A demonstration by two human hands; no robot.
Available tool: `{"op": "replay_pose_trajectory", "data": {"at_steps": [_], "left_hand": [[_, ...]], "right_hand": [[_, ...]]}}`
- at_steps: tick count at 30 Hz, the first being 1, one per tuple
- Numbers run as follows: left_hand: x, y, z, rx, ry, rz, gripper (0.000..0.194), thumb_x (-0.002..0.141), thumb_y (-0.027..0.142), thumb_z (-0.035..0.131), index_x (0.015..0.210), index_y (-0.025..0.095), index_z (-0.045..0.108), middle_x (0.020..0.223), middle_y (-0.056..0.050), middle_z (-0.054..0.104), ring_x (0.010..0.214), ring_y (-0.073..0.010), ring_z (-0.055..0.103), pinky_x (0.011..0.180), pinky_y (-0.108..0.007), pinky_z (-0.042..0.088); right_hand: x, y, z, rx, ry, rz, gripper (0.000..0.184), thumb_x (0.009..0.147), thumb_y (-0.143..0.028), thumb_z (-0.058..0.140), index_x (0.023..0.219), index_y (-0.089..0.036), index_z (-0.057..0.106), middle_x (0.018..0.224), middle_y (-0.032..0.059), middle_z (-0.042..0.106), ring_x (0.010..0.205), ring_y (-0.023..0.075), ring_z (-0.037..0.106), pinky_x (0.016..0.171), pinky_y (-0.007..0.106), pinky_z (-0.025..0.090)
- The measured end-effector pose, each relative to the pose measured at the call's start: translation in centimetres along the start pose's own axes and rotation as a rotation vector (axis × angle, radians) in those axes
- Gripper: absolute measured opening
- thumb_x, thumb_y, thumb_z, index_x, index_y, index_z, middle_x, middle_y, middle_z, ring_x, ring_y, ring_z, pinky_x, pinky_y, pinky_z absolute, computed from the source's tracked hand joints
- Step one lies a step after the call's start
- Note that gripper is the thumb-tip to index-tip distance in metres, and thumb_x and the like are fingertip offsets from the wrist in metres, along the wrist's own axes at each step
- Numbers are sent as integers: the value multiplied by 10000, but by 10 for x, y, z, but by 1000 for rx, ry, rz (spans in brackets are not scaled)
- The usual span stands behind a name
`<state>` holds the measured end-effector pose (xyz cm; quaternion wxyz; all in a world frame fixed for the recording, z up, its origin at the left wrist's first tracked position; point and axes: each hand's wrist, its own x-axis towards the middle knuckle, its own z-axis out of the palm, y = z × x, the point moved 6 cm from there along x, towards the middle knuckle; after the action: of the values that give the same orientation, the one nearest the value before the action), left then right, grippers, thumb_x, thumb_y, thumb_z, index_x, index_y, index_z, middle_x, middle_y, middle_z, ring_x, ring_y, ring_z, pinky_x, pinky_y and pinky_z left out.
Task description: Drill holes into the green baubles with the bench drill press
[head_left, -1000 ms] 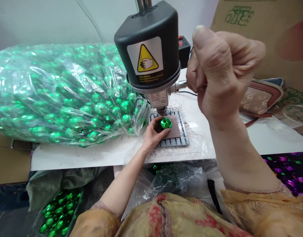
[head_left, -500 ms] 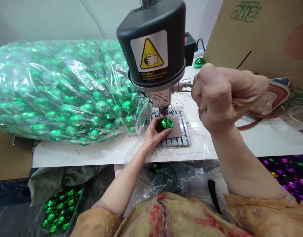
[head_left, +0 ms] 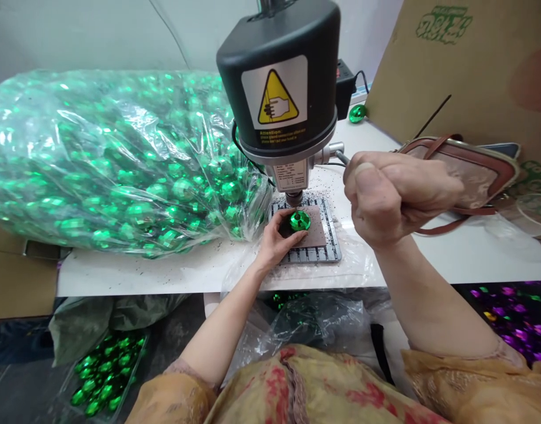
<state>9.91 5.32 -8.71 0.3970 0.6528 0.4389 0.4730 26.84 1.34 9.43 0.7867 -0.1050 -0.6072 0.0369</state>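
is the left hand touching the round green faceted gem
Touching: the head view shows the left hand gripping the edge of the round green faceted gem.

We find a pale grey wall (head_left: 98, 29) across the rear of the work area, from the 10 o'clock to the 12 o'clock position. A white table top (head_left: 133, 277) runs from 9 o'clock to 3 o'clock. We note a large cardboard panel (head_left: 433, 65) standing at 1 to 2 o'clock and a cardboard box (head_left: 14, 282) at 9 o'clock. Dark floor (head_left: 14, 383) shows at 7 o'clock. Lighting is even and diffuse.
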Motion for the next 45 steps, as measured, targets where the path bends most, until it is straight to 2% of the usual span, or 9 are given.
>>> {"op": "replay_pose_trajectory", "data": {"at_steps": [15,21,25,29,31,33,36,40,45], "left_hand": [[-1,-2,-1,-28,8,4,578,748,467,828,1199,193,591,1158,-90,706,1076,-224,675,973,-389,545],[-4,9,-3,83,115,2,515,752,417,820,1163,195,601,1110,-83,696,1017,-216,681,922,-383,559],[-46,41,-14,358,214,249,413,774,386,779,1103,209,603,1039,-78,666,990,-223,667,870,-383,563],[-125,45,-6,646,-146,590,408,792,371,744,1160,244,621,996,-94,697,838,-216,694,680,-334,575],[-160,30,-4,826,-369,629,377,824,348,715,1186,287,633,1060,-105,725,827,-237,710,663,-359,584],[-176,17,-7,872,-498,597,399,840,406,704,1223,331,624,1148,-112,731,900,-286,722,704,-420,606],[-155,18,-21,788,-417,567,376,912,351,609,1286,351,575,1184,-91,724,974,-285,714,799,-460,612],[-71,26,-37,927,-194,471,425,907,29,404,1239,219,588,1163,-121,685,1123,-253,650,974,-445,557],[10,14,-43,1348,-240,175,328,824,-33,435,999,136,655,1085,-184,637,1125,-329,589,908,-453,549]], "right_hand": [[-14,-2,-2,45,-141,-116,439,740,-50,580,528,-178,218,482,-65,242,395,43,268,407,256,246],[26,6,5,82,96,139,496,841,-152,636,464,-164,314,407,-65,248,370,35,256,421,279,122],[53,14,16,168,67,277,471,859,-112,605,462,-157,355,408,-66,278,363,13,267,423,253,132],[53,14,16,171,40,307,464,889,-115,560,474,-159,358,420,-63,297,384,7,275,441,246,147],[51,14,15,177,51,309,464,890,-119,557,479,-165,348,423,-64,277,386,9,264,444,253,138],[49,14,15,191,65,301,461,885,-117,560,481,-170,344,425,-64,269,385,13,263,443,260,133],[50,15,16,204,70,271,457,874,-121,578,479,-173,353,416,-63,277,374,22,274,427,263,135],[50,15,16,186,79,260,447,875,-115,573,488,-181,360,417,-64,275,376,33,288,422,264,150],[49,13,15,164,61,272,466,882,-156,606,492,-176,352,425,-62,281,384,31,326,431,260,167]]}}
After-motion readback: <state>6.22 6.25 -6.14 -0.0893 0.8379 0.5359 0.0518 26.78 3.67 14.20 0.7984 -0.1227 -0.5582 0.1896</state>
